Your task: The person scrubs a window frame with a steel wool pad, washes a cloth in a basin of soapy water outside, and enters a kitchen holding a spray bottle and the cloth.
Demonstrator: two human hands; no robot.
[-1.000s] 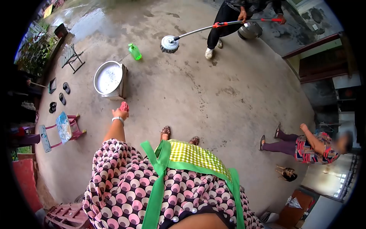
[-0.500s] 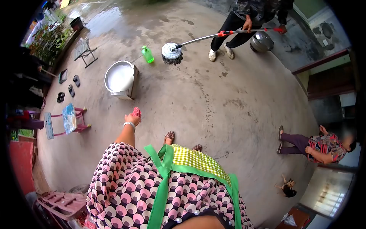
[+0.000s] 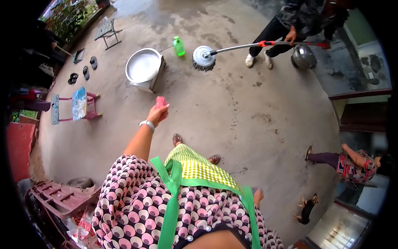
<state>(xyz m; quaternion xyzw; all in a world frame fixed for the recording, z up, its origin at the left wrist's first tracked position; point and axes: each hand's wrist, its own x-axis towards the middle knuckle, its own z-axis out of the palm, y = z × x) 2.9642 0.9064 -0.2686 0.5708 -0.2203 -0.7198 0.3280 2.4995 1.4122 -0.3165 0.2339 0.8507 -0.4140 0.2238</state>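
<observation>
- The left hand (image 3: 158,114) curls round a pink cloth (image 3: 161,102), above the floor (image 3: 203,112) before the stand's (image 3: 145,86) near edge; a loosened grip could drop it.
- The right hand (image 3: 258,196) shows partly; I cannot tell its opening or hold.
- The basin (image 3: 127,68) seems to overhang the stand's left edge; a knock could tip it.
- A swinging brush (image 3: 203,57) could topple the green bottle (image 3: 179,46).

Pink-circled top (image 3: 128,207), green-trimmed yellow-checked apron (image 3: 209,172), pale wristband (image 3: 146,125), brown sandals (image 3: 177,139)
</observation>
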